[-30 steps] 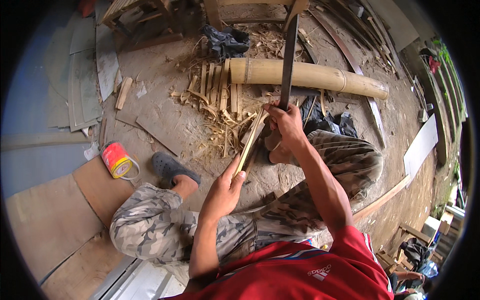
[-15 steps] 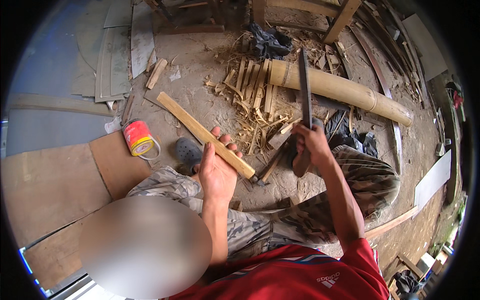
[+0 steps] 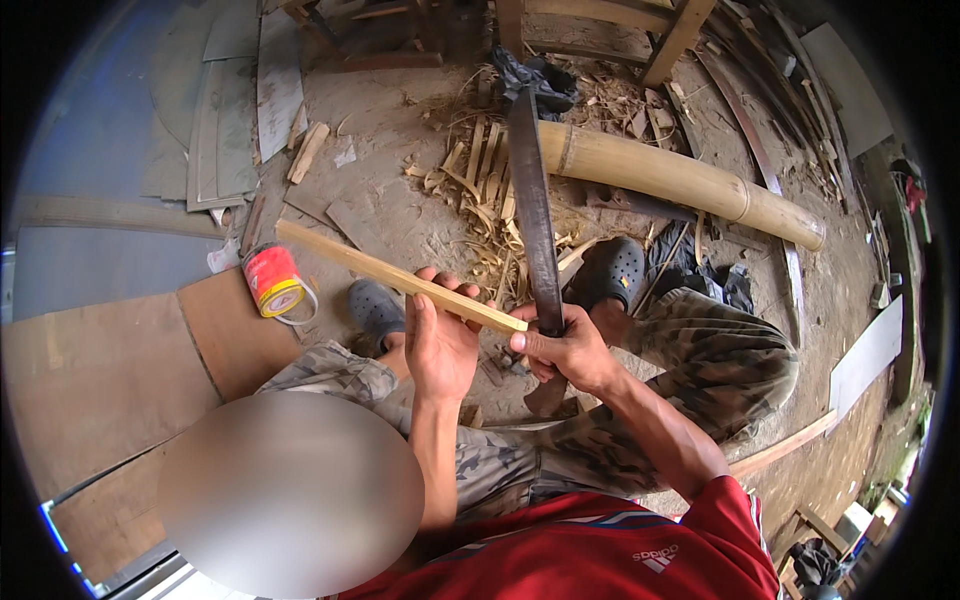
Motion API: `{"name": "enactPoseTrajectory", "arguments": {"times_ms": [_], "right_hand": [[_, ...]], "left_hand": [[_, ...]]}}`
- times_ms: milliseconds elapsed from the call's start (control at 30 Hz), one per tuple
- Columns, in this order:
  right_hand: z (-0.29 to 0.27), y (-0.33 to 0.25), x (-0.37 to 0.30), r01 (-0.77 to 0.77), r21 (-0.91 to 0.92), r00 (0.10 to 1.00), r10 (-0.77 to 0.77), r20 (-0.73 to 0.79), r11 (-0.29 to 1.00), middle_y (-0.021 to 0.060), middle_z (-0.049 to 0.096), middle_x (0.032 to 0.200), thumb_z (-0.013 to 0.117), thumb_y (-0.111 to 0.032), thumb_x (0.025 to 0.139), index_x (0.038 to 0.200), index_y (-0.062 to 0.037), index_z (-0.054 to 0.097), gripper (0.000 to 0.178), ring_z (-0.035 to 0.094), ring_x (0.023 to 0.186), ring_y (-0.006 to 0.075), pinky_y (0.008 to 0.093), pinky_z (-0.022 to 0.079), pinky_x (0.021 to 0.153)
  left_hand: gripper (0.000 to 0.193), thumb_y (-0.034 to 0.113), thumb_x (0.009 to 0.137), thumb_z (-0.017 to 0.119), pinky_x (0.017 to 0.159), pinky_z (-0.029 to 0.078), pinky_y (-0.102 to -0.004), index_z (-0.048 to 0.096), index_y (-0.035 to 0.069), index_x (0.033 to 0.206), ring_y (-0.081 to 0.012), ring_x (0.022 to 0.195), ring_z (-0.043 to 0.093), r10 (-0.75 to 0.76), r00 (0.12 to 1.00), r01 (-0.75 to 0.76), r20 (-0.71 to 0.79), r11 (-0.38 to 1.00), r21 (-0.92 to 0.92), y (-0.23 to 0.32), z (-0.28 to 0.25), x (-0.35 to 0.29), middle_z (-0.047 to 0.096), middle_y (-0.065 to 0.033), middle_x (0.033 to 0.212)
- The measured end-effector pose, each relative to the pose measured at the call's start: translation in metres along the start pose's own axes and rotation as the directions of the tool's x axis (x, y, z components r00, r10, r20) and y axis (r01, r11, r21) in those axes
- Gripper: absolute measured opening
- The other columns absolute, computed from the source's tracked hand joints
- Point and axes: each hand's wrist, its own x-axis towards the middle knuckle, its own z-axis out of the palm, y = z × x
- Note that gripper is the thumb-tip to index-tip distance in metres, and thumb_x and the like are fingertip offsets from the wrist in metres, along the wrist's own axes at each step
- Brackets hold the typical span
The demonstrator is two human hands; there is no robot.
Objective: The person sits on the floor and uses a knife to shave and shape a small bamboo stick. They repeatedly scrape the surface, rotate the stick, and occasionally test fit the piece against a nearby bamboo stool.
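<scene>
A pale bamboo strip [image 3: 375, 267] lies slantwise across my left hand [image 3: 442, 345], with the thumb on its near side and the fingers behind it. Its right end reaches my right hand [image 3: 568, 348], whose thumb and finger touch it there. That same hand is wrapped round the handle of a machete [image 3: 534, 200]. The dark, broad blade points away from me, its tip near a black plastic bag [image 3: 535, 75]. Part of the handle is hidden by my fingers, and its butt shows below them.
A thick bamboo pole [image 3: 660, 180] lies at the far right of centre, beside split bamboo strips and curled shavings [image 3: 480, 215]. To the left stands a red and yellow can [image 3: 275, 280]. My feet wear dark clogs [image 3: 612, 270]. Wooden furniture legs [image 3: 668, 55] stand at the back.
My right hand has moved left with the machete and now meets the strip's right end. The strip has turned in my left hand to lie flatter, its far end lower and more to the left.
</scene>
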Motion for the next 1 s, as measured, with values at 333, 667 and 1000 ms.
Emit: {"name": "enactPoseTrajectory", "arguments": {"times_ms": [333, 667, 1000], "right_hand": [[-0.026, -0.007, 0.009, 0.135, 0.112, 0.976, -0.113, -0.188, 0.985, 0.0049, 0.059, 0.070, 0.069, -0.012, 0.092, 0.108, 0.0014, 0.063, 0.022, 0.051, 0.049, 0.0119, 0.0256, 0.043, 0.045], [-0.041, -0.011, 0.014, 0.105, 0.128, 0.949, -0.061, -0.310, 0.986, 0.0018, 0.046, 0.058, 0.069, -0.026, 0.091, 0.083, -0.0052, 0.055, 0.027, 0.048, 0.045, 0.0154, 0.0326, 0.041, 0.044], [-0.039, -0.015, 0.015, -0.019, 0.209, 0.948, 0.084, -0.307, 0.978, 0.0026, 0.042, 0.056, 0.060, -0.035, 0.095, 0.073, -0.0083, 0.047, 0.037, 0.044, 0.043, 0.0171, 0.0342, 0.039, 0.043]], "left_hand": [[0.053, 0.037, 0.106, 0.040, 0.106, 0.045, -0.0487, 0.028, 0.011, 0.150, -0.0311, 0.128, 0.051, 0.022, 0.999, -0.029, 0.028, 0.957, 0.290, 0.005, 0.012, 0.001, 0.049, -0.0209, 0.141], [0.044, 0.011, 0.098, 0.059, 0.085, 0.061, -0.0315, 0.044, -0.005, 0.137, -0.0199, 0.106, 0.066, 0.227, 0.938, -0.030, -0.263, 0.807, 0.589, 0.026, 0.026, 0.004, 0.064, -0.0203, 0.122], [0.033, 0.014, 0.094, 0.067, 0.076, 0.061, -0.0290, 0.053, -0.002, 0.120, -0.0197, 0.090, 0.070, 0.260, 0.925, -0.013, -0.276, 0.749, 0.663, 0.027, 0.032, 0.004, 0.068, -0.0196, 0.111]]}}
